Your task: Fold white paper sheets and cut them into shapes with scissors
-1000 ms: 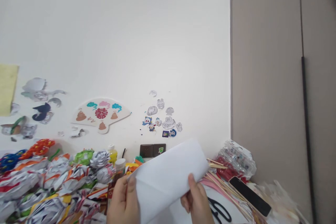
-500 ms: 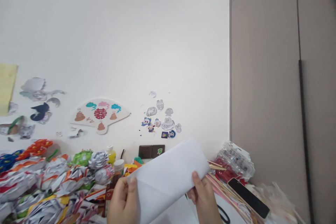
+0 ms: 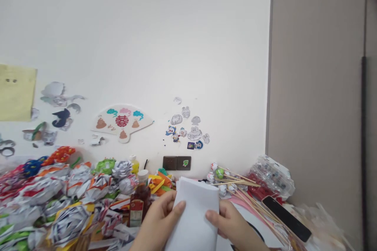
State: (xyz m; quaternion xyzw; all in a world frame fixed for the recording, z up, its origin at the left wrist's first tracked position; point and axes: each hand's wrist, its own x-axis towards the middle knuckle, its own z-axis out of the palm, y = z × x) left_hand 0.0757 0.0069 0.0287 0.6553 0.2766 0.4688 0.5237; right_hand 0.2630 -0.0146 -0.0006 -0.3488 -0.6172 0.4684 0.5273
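Observation:
A folded sheet of white paper (image 3: pixel 196 219) is held up between my two hands, its top edge showing layers. My left hand (image 3: pixel 161 217) grips its left side, thumb lying on the front face and fingers behind. On the right side, my right hand (image 3: pixel 228 219) pinches the paper the same way, with the thumb in front. The fingers behind the paper are partly hidden. Just left of my left hand stands a brown bottle (image 3: pixel 140 200) with a white cap and a red label.
Many crumpled paper flowers (image 3: pixel 70 219) pile up on the left. To the right lie wooden sticks (image 3: pixel 235 182), a black phone (image 3: pixel 286 218) and clear plastic packaging (image 3: pixel 272 176). Behind are a wall with a paper fan (image 3: pixel 122 123), stickers (image 3: pixel 194 132) and a dark socket (image 3: pixel 176 163).
The paper has gone from a wide, slanted strip to a narrower, upright folded piece. My hands have come closer together. The view has shifted slightly left.

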